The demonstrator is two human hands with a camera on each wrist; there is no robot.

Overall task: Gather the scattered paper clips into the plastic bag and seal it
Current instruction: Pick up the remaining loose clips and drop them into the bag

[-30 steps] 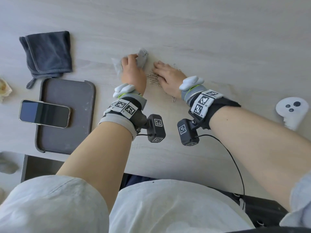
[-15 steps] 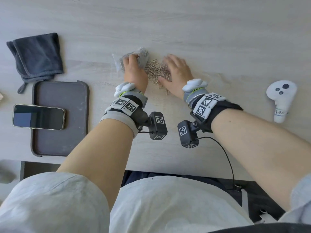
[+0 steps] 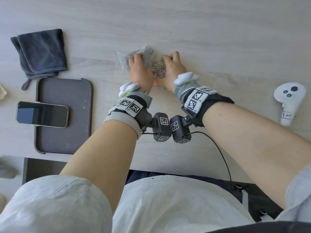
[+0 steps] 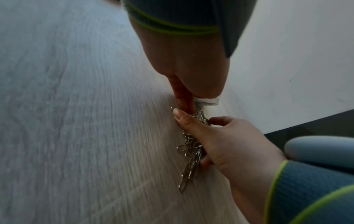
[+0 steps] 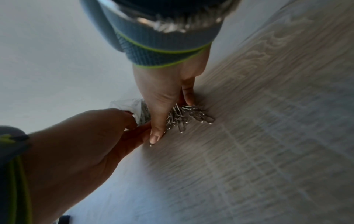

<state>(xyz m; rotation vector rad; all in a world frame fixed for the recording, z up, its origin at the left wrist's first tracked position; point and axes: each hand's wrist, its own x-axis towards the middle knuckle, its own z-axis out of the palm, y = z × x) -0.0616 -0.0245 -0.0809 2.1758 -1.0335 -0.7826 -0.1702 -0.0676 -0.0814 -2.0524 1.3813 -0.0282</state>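
Observation:
A heap of silver paper clips (image 3: 159, 68) lies on the pale wooden table (image 3: 218, 39) between my two hands. My left hand (image 3: 139, 71) grips the clear plastic bag (image 3: 146, 53), which holds several clips, and keeps its mouth at the heap. My right hand (image 3: 172, 64) is cupped round the right side of the heap, little-finger edge on the table, pressing the clips toward the bag. In the right wrist view its thumb (image 5: 156, 133) lies along the table beside the paper clips (image 5: 188, 116), touching my left hand (image 5: 86, 136) below the bag (image 5: 132, 106). The left wrist view shows the paper clips (image 4: 191, 153) under my right hand (image 4: 226, 141).
A folded dark towel (image 3: 42, 52) lies at the far left. In front of it a dark tray (image 3: 67, 137) carries a phone (image 3: 42, 114). A white controller (image 3: 288, 100) lies at the right. The table's near edge (image 3: 168, 171) runs just before my lap.
My right hand has swept left and closed in on my left hand. The spread clips are now bunched into a tight heap at the bag's mouth. The left hand stayed on the bag.

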